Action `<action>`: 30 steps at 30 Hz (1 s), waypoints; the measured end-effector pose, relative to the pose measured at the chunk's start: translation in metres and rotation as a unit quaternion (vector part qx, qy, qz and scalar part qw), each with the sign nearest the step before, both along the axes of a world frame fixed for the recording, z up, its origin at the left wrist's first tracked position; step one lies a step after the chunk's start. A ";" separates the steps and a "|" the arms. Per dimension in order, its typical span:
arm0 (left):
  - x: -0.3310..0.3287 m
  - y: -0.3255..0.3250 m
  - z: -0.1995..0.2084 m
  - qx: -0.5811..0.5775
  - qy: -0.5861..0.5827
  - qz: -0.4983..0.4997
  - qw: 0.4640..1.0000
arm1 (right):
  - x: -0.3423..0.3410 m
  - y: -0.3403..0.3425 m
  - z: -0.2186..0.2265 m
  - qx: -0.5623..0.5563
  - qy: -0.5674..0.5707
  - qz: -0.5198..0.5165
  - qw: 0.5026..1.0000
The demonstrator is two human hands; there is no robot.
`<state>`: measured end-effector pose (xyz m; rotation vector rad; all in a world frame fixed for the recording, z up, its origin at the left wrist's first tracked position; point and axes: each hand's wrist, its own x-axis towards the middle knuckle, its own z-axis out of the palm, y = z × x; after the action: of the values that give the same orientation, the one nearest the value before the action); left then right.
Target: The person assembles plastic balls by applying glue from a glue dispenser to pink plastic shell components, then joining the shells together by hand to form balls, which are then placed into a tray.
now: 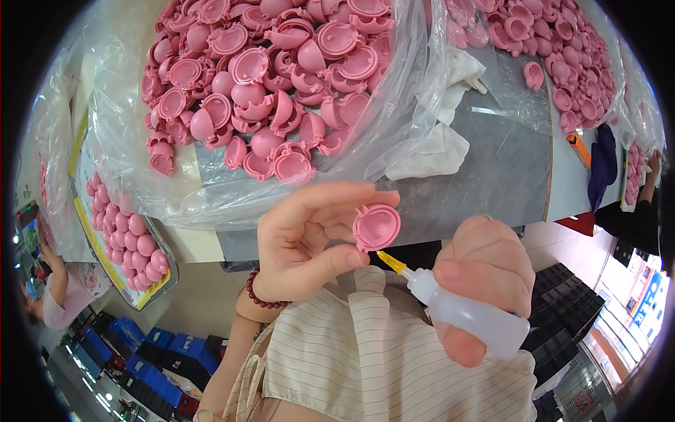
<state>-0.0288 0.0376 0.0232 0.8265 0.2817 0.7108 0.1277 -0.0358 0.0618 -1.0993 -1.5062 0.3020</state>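
Between the thumb and fingers of my left hand (pixel 309 235) is a pink plastic half-shell (pixel 377 226), its hollow side facing me. My right hand (pixel 485 281) is wrapped round a translucent white squeeze bottle (pixel 467 316) with a yellow needle tip (pixel 391 262). That tip is at the lower rim of the half-shell; whether it touches I cannot tell. Beyond my hands, a large heap of similar pink half-shells (pixel 252 67) lies on clear plastic sheeting (pixel 351 169).
At the left, a tray (pixel 171 278) holds rows of pink domes (pixel 130 239). White cloths (pixel 432 151) lie on the grey tabletop (pixel 506 162). Another heap of pink shells (pixel 555 56) is at the far right, near an orange box cutter (pixel 579 150) and a dark blue cloth (pixel 602 165). Other people work at both sides.
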 end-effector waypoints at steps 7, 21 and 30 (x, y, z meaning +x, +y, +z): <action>-0.001 0.001 -0.003 0.018 -0.009 -0.001 1.000 | -0.002 0.003 -0.002 0.005 -0.001 -0.005 1.000; -0.001 0.002 -0.002 0.038 -0.004 -0.002 0.999 | -0.002 0.005 -0.008 0.016 0.007 -0.016 1.000; 0.002 -0.002 0.002 0.036 0.060 0.031 0.997 | -0.001 0.004 -0.011 0.056 0.032 -0.050 0.997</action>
<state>-0.0270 0.0357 0.0254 0.9328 0.3930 0.7346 0.1270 -0.0320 0.0505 -1.0620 -1.3903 0.1798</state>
